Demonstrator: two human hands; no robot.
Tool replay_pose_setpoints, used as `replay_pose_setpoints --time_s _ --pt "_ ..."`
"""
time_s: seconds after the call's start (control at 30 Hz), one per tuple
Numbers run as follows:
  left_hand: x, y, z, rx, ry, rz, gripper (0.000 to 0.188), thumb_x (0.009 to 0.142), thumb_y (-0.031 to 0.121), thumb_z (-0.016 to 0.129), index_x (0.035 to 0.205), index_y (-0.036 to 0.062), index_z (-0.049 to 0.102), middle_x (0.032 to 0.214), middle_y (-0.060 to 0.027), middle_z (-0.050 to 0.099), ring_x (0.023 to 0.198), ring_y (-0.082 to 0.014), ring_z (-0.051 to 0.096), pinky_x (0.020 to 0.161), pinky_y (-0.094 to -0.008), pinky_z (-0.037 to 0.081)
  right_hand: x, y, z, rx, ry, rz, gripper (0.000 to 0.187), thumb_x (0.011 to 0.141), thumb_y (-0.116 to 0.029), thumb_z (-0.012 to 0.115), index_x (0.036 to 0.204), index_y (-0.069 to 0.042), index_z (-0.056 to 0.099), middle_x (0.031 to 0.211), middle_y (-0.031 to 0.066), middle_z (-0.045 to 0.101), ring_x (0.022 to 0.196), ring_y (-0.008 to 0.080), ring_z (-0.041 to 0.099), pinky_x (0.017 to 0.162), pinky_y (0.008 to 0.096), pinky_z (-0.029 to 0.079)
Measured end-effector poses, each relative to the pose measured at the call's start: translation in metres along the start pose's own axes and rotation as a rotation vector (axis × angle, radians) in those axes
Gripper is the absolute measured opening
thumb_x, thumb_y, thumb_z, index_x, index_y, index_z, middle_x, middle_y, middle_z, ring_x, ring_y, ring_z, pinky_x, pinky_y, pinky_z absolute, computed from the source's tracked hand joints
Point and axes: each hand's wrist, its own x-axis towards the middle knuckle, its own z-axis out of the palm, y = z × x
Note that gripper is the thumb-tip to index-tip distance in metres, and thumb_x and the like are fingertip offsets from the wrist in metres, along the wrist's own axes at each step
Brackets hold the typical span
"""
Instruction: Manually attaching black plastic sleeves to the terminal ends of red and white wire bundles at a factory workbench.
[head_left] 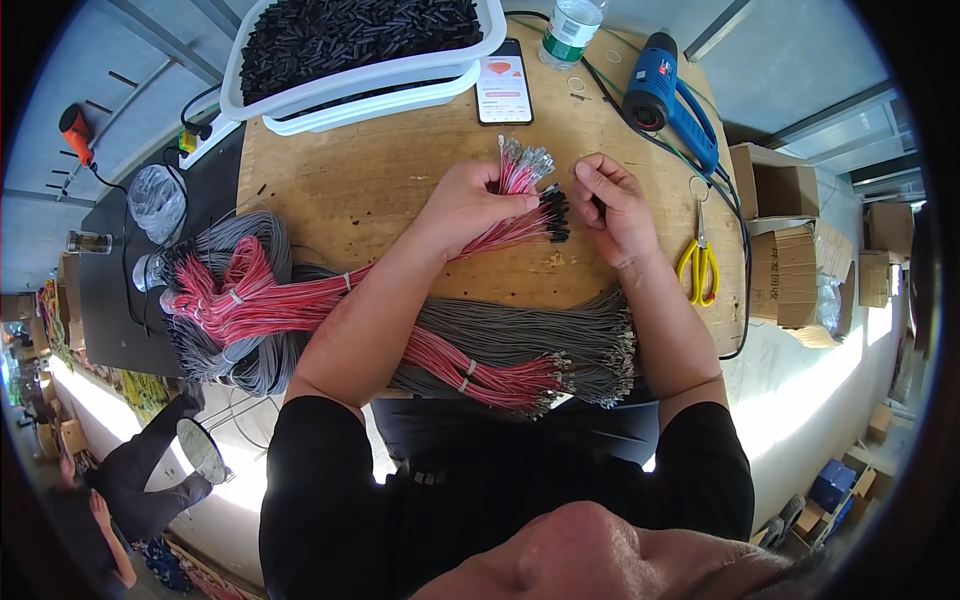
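My left hand [462, 208] is closed around a bundle of red wires [515, 180], whose silvery metal terminals fan out above the fingers. Just below that hand, other red wires end in black sleeves [553, 216]. To the right, my right hand [616, 212] is raised with curled fingers, thumb and forefinger close together; anything between them is too small to make out. Under my left forearm run tied red wires [270, 302]. Long grey cables [500, 327] lie along the near table edge, and a second tied red bundle [480, 377] rests over them.
A white tub [368, 92] heaped with short black tubes [360, 40] stands at the back. Nearby are a phone [504, 88], a plastic bottle [572, 35], a blue heat gun [655, 85] and yellow-handled scissors [699, 268]. Cardboard boxes [785, 270] stand right; another person's legs [150, 480] show lower left.
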Motion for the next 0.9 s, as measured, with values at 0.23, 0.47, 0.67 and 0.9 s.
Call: replay_pose_setpoints --time_s 0.23,0.47,0.67,0.9 --pt "0.001 -0.004 -0.001 0.071 0.027 0.022 0.026 0.083 0.018 0.082 0.095 -0.0029 0.073 0.080 -0.0041 0.070 0.072 -0.0088 0.060 0.067 -0.0268 0.050 -0.006 0.001 0.010 -0.134 -0.045 -0.075 0.008 0.095 -0.010 0.071 0.098 -0.004 0.068 0.072 -0.0065 0.055 0.058 0.0027 0.039 0.052 0.0201 0.029" --pt "0.004 -0.010 -0.002 0.039 0.021 0.020 0.026 0.082 0.018 0.082 0.096 -0.0029 0.074 0.081 -0.0051 0.070 0.071 -0.0093 0.061 0.067 -0.0271 0.050 -0.008 0.001 0.008 -0.156 -0.039 -0.066 0.007 0.095 -0.011 0.070 0.097 -0.004 0.068 0.072 -0.0062 0.056 0.058 0.0023 0.039 0.052 0.0200 0.029" --pt "0.003 -0.009 -0.003 -0.007 -0.002 0.038 0.027 0.083 0.017 0.081 0.100 -0.0027 0.073 0.085 -0.0057 0.072 0.072 -0.0098 0.062 0.068 -0.0271 0.051 -0.008 -0.002 0.011 -0.293 0.066 -0.047 0.007 0.095 -0.009 0.069 0.097 -0.003 0.068 0.076 -0.0054 0.058 0.061 0.0017 0.041 0.054 0.0199 0.030" --pt "0.003 -0.007 -0.002 0.218 0.035 0.093 0.024 0.083 0.019 0.080 0.093 -0.0017 0.074 0.077 -0.0063 0.070 0.070 -0.0096 0.061 0.066 -0.0297 0.050 -0.011 -0.003 0.015 -0.231 -0.057 -0.031 0.011 0.096 -0.012 0.068 0.103 -0.002 0.067 0.078 -0.0061 0.056 0.062 0.0014 0.039 0.054 0.0199 0.029"
